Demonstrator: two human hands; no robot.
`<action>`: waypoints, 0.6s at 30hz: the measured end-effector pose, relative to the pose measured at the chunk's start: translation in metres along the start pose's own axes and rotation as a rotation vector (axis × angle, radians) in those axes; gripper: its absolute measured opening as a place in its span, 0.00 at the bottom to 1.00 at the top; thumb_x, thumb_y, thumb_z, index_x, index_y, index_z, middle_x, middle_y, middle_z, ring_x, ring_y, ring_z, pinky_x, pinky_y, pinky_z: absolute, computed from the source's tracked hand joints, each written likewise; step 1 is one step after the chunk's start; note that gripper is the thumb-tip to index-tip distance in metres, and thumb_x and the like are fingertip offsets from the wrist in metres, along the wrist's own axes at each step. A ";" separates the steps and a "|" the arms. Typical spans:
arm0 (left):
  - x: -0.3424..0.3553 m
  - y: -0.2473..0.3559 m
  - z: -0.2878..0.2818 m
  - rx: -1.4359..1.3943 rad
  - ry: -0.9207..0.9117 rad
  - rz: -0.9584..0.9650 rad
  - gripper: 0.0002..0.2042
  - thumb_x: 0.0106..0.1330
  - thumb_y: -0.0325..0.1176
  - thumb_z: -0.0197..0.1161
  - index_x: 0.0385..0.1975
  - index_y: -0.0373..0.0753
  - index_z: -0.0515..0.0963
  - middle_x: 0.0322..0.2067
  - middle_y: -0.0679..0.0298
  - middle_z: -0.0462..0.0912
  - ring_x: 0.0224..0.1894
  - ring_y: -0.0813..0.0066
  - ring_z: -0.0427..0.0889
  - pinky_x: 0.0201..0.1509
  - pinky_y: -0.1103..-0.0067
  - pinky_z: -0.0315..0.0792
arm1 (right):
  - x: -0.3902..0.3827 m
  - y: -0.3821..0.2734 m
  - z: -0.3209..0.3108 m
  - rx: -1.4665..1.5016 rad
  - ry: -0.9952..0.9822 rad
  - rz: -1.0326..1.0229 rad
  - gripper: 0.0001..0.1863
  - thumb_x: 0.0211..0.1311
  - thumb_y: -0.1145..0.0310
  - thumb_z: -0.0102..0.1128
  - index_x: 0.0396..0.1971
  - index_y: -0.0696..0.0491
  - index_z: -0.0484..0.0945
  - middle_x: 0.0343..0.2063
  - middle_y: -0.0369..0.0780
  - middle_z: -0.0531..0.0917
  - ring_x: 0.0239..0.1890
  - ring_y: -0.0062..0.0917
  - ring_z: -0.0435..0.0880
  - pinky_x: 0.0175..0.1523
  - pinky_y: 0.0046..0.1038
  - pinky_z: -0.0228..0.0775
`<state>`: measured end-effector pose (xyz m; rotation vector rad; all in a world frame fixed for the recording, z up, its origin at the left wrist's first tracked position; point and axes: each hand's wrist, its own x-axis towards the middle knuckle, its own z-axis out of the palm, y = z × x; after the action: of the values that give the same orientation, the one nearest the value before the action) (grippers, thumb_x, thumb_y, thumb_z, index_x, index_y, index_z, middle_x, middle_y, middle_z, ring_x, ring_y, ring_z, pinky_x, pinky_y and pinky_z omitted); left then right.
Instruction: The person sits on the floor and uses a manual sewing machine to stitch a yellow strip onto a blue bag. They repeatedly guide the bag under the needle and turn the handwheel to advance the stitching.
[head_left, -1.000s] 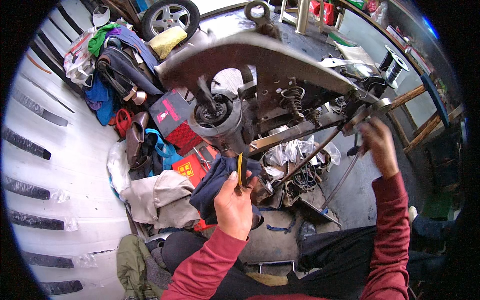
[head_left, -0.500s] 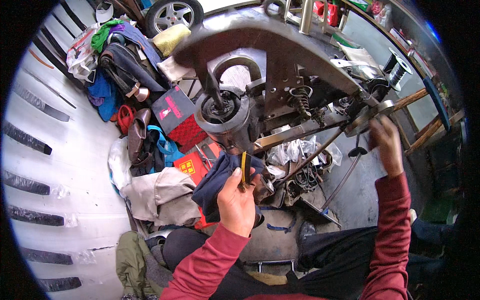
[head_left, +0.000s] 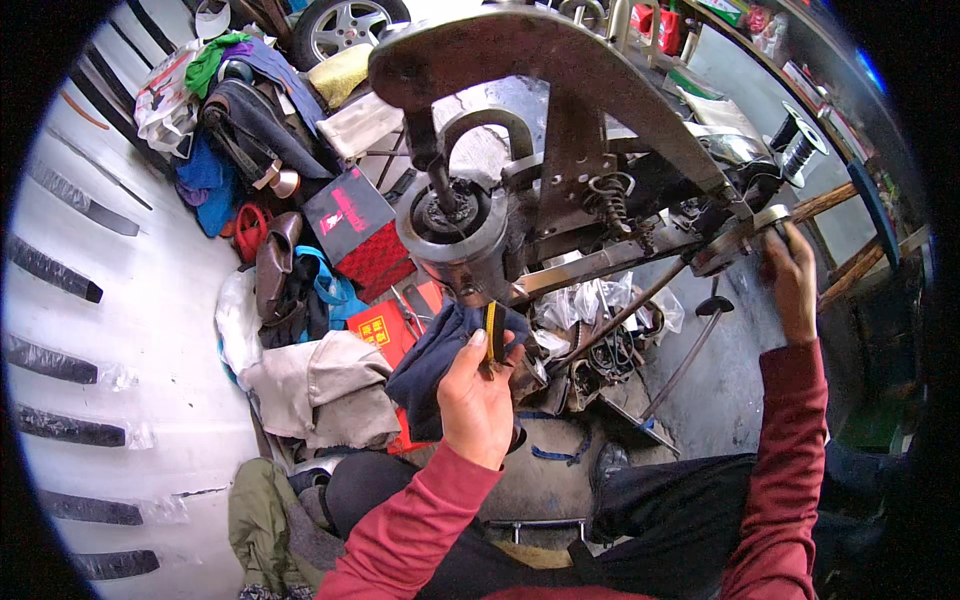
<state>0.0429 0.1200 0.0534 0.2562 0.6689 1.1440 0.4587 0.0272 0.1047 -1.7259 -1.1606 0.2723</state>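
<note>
In front of me stands a hand-cranked sewing machine (head_left: 560, 65) of worn dark metal, its needle bar coming down to a round arm end. My left hand (head_left: 476, 400) pinches a black zipper with gold-coloured teeth (head_left: 493, 332) just below that arm. Navy blue cloth (head_left: 428, 365) hangs with the zipper and drapes left of my fingers. At the machine's right end, my right hand (head_left: 790, 275) is closed around the rim of its metal handwheel (head_left: 768, 215). Where the needle meets the work is hidden.
A red-and-black shoebox (head_left: 350, 225), a brown shoe (head_left: 278, 265) and beige cloth (head_left: 325, 390) lie to the left, below piled clothes and bags (head_left: 255, 130). Plastic bags with loose parts sit under the machine. A thread spool (head_left: 797, 145) stands at far right.
My right hand has gone from a blurred sweep beside the handwheel to a grip on its outer side. The machine's upper arm has shifted slightly; my left hand holds nearly the same place.
</note>
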 end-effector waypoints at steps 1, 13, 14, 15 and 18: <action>0.001 0.000 0.001 0.018 0.008 -0.012 0.05 0.69 0.33 0.61 0.34 0.41 0.80 0.37 0.63 0.83 0.46 0.68 0.82 0.61 0.58 0.70 | 0.011 0.012 -0.009 -0.201 0.162 0.066 0.08 0.71 0.67 0.53 0.40 0.57 0.76 0.24 0.31 0.73 0.26 0.14 0.70 0.31 0.21 0.66; 0.004 0.000 -0.001 0.018 0.013 -0.019 0.05 0.69 0.33 0.60 0.34 0.40 0.79 0.38 0.62 0.83 0.46 0.69 0.81 0.60 0.59 0.71 | -0.015 -0.008 0.014 0.158 -0.130 0.097 0.12 0.71 0.66 0.56 0.45 0.60 0.77 0.25 0.33 0.80 0.23 0.16 0.76 0.28 0.18 0.67; 0.005 0.001 0.000 0.023 0.007 -0.018 0.05 0.69 0.33 0.60 0.34 0.40 0.79 0.38 0.62 0.83 0.46 0.69 0.81 0.60 0.60 0.71 | -0.002 -0.002 0.000 -0.002 0.018 0.025 0.09 0.71 0.67 0.55 0.40 0.58 0.77 0.27 0.39 0.82 0.26 0.22 0.79 0.32 0.24 0.71; 0.005 0.001 0.001 0.024 0.001 -0.016 0.05 0.69 0.33 0.60 0.35 0.40 0.79 0.38 0.62 0.83 0.46 0.69 0.81 0.60 0.60 0.71 | 0.010 0.010 -0.010 -0.263 0.168 0.083 0.09 0.71 0.68 0.54 0.40 0.58 0.76 0.29 0.42 0.82 0.27 0.27 0.79 0.35 0.28 0.72; 0.006 0.002 0.002 0.021 0.036 -0.036 0.06 0.69 0.34 0.60 0.36 0.39 0.80 0.37 0.62 0.83 0.46 0.69 0.81 0.60 0.60 0.71 | 0.011 0.060 0.004 -0.502 0.308 0.077 0.08 0.70 0.68 0.53 0.40 0.58 0.74 0.32 0.48 0.82 0.31 0.36 0.80 0.42 0.36 0.73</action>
<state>0.0436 0.1268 0.0536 0.2413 0.7151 1.1098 0.4961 0.0360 0.0569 -2.1577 -0.9851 -0.2574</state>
